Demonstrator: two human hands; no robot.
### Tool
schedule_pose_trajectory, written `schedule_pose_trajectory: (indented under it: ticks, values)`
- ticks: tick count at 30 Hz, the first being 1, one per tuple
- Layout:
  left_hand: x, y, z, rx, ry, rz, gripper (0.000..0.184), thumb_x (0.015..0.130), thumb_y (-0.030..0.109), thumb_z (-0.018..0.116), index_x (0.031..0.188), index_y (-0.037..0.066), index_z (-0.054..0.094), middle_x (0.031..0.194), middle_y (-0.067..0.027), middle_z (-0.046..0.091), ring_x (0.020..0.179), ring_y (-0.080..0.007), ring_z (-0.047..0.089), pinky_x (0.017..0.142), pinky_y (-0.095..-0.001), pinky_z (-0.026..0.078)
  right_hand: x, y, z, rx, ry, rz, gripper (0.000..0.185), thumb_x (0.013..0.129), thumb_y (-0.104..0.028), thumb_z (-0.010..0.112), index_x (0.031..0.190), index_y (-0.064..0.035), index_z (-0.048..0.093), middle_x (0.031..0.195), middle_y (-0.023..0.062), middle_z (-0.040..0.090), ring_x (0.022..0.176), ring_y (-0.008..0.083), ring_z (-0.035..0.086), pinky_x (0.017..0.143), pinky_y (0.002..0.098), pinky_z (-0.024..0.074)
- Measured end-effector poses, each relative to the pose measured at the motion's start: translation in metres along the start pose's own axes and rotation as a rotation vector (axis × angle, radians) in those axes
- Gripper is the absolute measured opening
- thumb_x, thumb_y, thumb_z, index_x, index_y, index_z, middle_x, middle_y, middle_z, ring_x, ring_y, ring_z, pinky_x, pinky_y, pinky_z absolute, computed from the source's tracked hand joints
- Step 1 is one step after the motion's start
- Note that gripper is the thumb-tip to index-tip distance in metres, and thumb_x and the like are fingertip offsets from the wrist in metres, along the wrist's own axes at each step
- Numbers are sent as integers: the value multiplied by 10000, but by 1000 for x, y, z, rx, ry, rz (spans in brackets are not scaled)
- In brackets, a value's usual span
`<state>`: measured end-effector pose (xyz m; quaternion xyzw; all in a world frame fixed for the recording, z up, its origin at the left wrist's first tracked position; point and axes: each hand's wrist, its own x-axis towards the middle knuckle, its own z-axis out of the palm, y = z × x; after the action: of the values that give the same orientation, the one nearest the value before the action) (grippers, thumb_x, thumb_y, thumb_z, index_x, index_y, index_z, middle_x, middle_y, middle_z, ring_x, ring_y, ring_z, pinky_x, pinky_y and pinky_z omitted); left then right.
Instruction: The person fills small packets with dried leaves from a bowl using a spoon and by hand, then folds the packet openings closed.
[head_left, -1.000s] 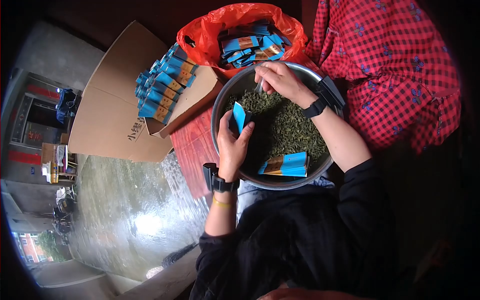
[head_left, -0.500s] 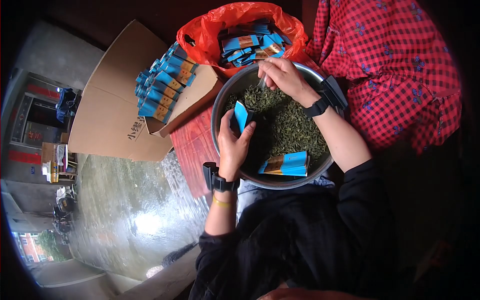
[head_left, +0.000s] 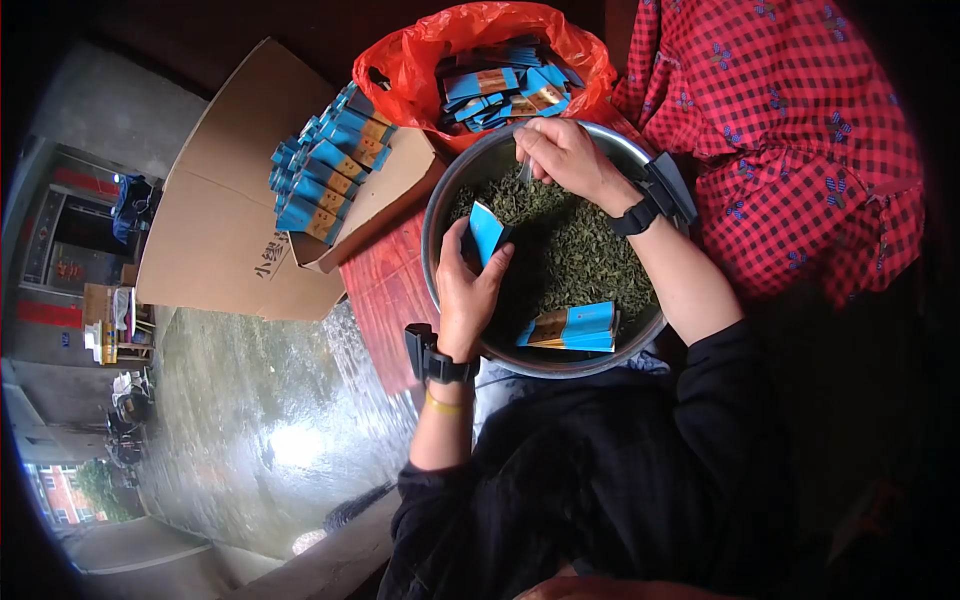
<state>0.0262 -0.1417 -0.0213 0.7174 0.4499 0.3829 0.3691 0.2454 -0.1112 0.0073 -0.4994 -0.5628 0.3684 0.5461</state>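
My left hand grips a blue paper packet between thumb and fingers, tilted over the left side of a metal basin. Dried green leaves fill much of the basin. Above its far part, my right hand is closed on a small, shiny spoon, its lower end close to the leaves. The fingers cover most of its handle. Against the basin's near wall lies a stack of flat blue-and-brown packets, resting on the leaves.
Behind the basin sits a red plastic bag of flat packets. To the left, a cardboard box holds rows of filled-looking packets. Both stand by a red wooden tabletop. Red checked cloth hangs at the right.
My right hand and the spoon have shifted very slightly, and more of the spoon shows below the fingers. The packet in my left hand has hardly moved.
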Motion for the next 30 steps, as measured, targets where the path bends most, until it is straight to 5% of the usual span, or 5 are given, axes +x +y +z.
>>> schedule_pose_trajectory:
  ticks: [10,14,18,21,30]
  values:
    - [-1,9,-3,52,-53,-102,529,816,141,757,1238,-37,492,1024,-68,588,875,-123,545,783,-246,465,-1,-1,0,-153,25,-48,356,940,-295,526,749,-6,607,624,52,621,548,122,611,529,283,470]
    - [-1,0,1,13,-27,-15,540,816,152,757,1245,-38,490,1049,-96,603,924,-143,570,820,-269,478,-5,-1,8,-117,-16,-62,333,971,-267,512,752,-25,579,579,-4,547,526,58,541,478,217,429]
    - [-2,0,3,64,-18,30,578,785,209,770,1241,-15,495,976,-190,631,877,-273,625,788,-363,495,-9,0,18,-122,-100,-65,330,973,-276,515,781,-22,602,613,8,574,558,63,565,505,228,450]
    - [-2,6,1,117,-12,57,588,782,221,770,1246,-13,495,1027,-219,630,942,-319,631,831,-384,491,-14,-1,24,-346,-102,-300,253,928,-263,572,835,-32,616,712,110,649,660,270,654,603,353,503]
    - [0,-2,0,37,-16,-8,576,795,221,764,1246,-19,498,1045,-221,631,966,-310,627,857,-379,488,-20,-13,30,-467,74,-795,129,883,-157,636,841,-45,586,741,85,623,682,278,633,599,364,486]
